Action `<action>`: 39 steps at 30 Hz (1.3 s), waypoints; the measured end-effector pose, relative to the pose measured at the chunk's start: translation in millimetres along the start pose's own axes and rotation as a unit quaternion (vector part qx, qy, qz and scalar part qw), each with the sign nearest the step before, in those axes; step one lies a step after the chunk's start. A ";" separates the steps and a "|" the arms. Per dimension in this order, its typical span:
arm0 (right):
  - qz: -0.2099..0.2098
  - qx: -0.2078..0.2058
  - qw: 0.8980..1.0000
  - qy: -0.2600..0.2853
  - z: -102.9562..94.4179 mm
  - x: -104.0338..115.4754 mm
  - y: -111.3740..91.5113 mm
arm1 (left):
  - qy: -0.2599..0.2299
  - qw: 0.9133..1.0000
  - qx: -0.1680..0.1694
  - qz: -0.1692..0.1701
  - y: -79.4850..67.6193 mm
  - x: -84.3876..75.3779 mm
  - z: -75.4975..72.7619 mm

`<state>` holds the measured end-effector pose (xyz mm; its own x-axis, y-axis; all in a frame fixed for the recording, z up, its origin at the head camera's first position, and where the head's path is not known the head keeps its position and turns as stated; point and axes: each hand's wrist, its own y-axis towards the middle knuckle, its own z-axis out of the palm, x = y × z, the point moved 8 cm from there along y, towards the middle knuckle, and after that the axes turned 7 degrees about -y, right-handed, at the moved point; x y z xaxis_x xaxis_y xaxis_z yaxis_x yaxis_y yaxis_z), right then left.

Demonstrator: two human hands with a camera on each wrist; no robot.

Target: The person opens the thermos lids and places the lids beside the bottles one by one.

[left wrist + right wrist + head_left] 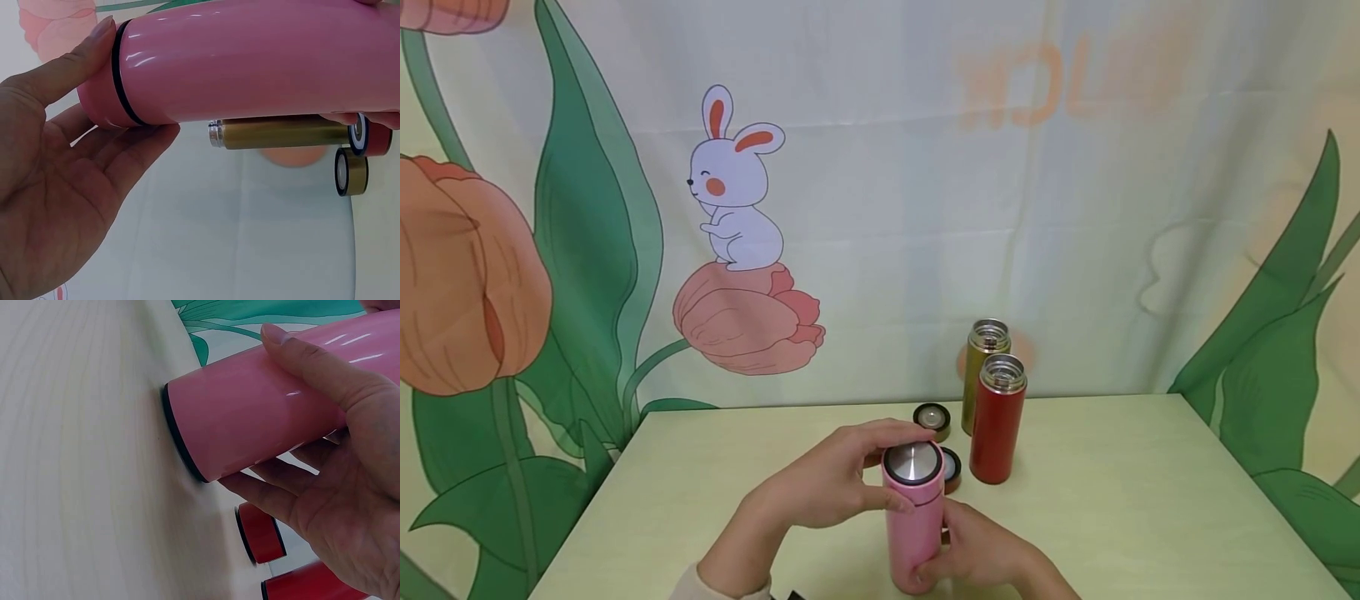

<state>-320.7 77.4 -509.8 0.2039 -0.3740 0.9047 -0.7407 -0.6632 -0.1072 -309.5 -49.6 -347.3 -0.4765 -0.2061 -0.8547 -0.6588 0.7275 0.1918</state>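
A pink thermos bottle [913, 537] stands upright between both hands near the table's front. Its pink lid [100, 94], with a silver disc on top, sits on the bottle's mouth. My left hand [838, 475] grips this lid, thumb on the near side and fingers round the far side. Lower down, my right hand [981, 550] holds the bottle's body, thumb in front and fingers behind. In the right wrist view the bottle's black-rimmed base [181, 434] is close over the table.
Beyond the hands, a red bottle [997, 425] and a gold bottle [972, 375] stand without lids, steel mouths showing. Left of them a gold lid [353, 172] and a red lid [259, 532] lie on the pale table [1150, 500]. A printed curtain [887, 208] hangs behind.
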 end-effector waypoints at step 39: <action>-0.019 -0.003 1.000 -0.015 0.6 0.3 -1.5 | 0.214 0.968 -0.119 -0.053 -8.2 -22.1 10.0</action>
<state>-319.1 77.9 -509.6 0.2500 -0.3683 0.8955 -0.7367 -0.6725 -0.0709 -287.7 -44.4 -334.9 -0.5631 -0.5612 -0.6066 -0.8083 0.5268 0.2629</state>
